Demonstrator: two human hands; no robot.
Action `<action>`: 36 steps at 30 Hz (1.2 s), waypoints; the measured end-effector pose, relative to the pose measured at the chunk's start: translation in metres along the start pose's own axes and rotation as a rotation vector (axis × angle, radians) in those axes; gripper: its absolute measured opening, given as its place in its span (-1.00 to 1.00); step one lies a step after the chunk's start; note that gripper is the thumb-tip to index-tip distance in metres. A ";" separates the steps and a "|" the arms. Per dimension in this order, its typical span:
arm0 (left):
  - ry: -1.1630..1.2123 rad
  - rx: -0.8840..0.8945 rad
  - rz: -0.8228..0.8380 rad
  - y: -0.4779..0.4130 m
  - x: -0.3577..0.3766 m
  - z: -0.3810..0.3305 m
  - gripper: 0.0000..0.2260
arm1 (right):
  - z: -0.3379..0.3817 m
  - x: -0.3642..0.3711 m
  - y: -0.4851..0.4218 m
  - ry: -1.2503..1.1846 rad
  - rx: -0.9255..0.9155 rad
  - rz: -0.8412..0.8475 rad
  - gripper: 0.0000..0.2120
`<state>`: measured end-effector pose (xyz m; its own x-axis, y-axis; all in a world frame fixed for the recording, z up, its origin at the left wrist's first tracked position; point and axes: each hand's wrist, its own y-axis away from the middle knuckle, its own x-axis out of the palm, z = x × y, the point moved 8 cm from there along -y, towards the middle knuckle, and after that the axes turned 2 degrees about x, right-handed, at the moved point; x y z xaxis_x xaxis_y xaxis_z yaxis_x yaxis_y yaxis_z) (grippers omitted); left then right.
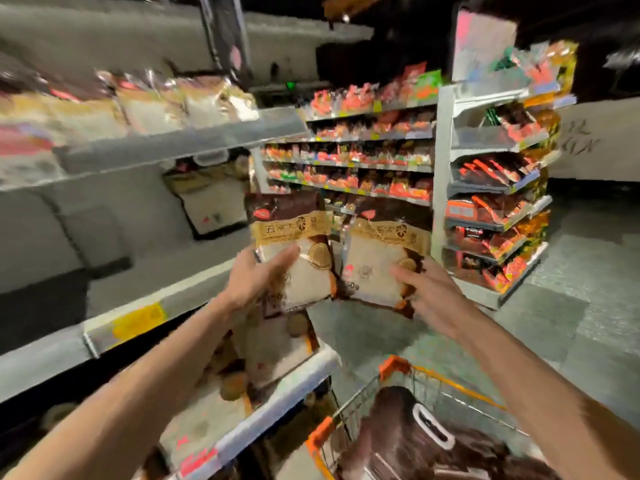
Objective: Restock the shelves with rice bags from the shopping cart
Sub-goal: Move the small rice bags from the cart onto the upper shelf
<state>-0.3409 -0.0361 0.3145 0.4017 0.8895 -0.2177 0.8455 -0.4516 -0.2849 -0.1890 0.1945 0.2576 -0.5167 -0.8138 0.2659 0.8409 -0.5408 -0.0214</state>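
rice bags (291, 220) beside shelf (173, 271)

Dim overall, black along the top. Motion blur smears the shelves (180, 147) at left; edges bow from the wide lens. Centre bags (294, 244) are sharpest.

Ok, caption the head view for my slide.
Left hand holds the left rice bag, right hand the right rice bag, near the shopping cart.

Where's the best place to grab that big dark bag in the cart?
By its white handle slot, reaching down from above. The big dark bag lies in the shopping cart with that slot facing up, and the cart's wire walls likely block a reach from the sides.
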 end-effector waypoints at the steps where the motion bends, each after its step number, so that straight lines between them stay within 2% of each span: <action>1: 0.000 0.041 -0.024 -0.006 -0.021 -0.021 -0.73 | 0.015 0.021 -0.012 -0.003 -0.024 0.028 -0.81; 2: -0.009 0.075 -0.056 -0.011 -0.042 -0.039 -0.74 | 0.029 0.043 -0.023 -0.010 -0.049 0.062 -0.87; 4: -0.066 0.143 -0.122 -0.016 -0.087 -0.077 -0.66 | 0.062 0.095 -0.041 -0.017 -0.103 0.159 -0.86; 6: -0.123 0.214 -0.192 -0.015 -0.135 -0.116 -0.63 | 0.095 0.151 -0.056 -0.023 -0.180 0.259 -0.70; 8: -0.175 0.250 -0.191 -0.016 -0.151 -0.139 -0.66 | 0.117 0.180 -0.058 0.002 -0.234 0.299 -0.54; 11: -0.248 0.308 -0.231 -0.021 -0.190 -0.177 -0.79 | 0.150 0.242 -0.055 0.000 -0.269 0.376 -0.45; 12: -0.253 0.315 -0.253 -0.023 -0.204 -0.190 -0.79 | 0.161 0.263 -0.053 0.030 -0.291 0.418 -0.48; 15: -0.226 0.337 -0.327 -0.035 -0.249 -0.227 -0.77 | 0.193 0.315 -0.051 0.064 -0.407 0.517 -0.71; 16: -0.214 0.340 -0.362 -0.037 -0.263 -0.238 -0.79 | 0.204 0.327 -0.051 0.067 -0.434 0.527 -0.72; 19: -0.208 0.361 -0.428 -0.053 -0.303 -0.260 -0.74 | 0.238 0.363 -0.074 0.045 -0.479 0.525 -0.51; 21: -0.178 0.354 -0.474 -0.064 -0.326 -0.265 -0.74 | 0.256 0.378 -0.105 0.040 -0.497 0.472 -0.30; 23: -0.173 0.337 -0.513 -0.081 -0.347 -0.264 -0.73 | 0.266 0.398 -0.140 0.062 -0.493 0.448 -0.20; 27: -0.156 0.229 -0.573 -0.120 -0.379 -0.244 -0.64 | 0.270 0.441 -0.150 0.136 -0.430 0.502 -0.56; 30: -0.158 0.138 -0.591 -0.148 -0.393 -0.219 -0.63 | 0.252 0.470 -0.176 0.226 -0.338 0.502 -0.60; 32: -0.186 0.083 -0.621 -0.164 -0.405 -0.201 -0.53 | 0.234 0.490 -0.193 0.315 -0.245 0.510 -0.61; 34: -0.211 0.049 -0.658 -0.172 -0.416 -0.186 -0.35 | 0.218 0.506 -0.209 0.407 -0.150 0.521 -0.53; 36: -0.208 0.055 -0.686 -0.178 -0.428 -0.176 -0.19 | 0.211 0.519 -0.218 0.489 -0.123 0.525 -0.51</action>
<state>-0.6016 -0.3241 0.6224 -0.2935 0.9449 -0.1449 0.8622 0.1961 -0.4672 -0.6070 -0.0651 0.6033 -0.0867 -0.9591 -0.2693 0.9885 -0.0490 -0.1434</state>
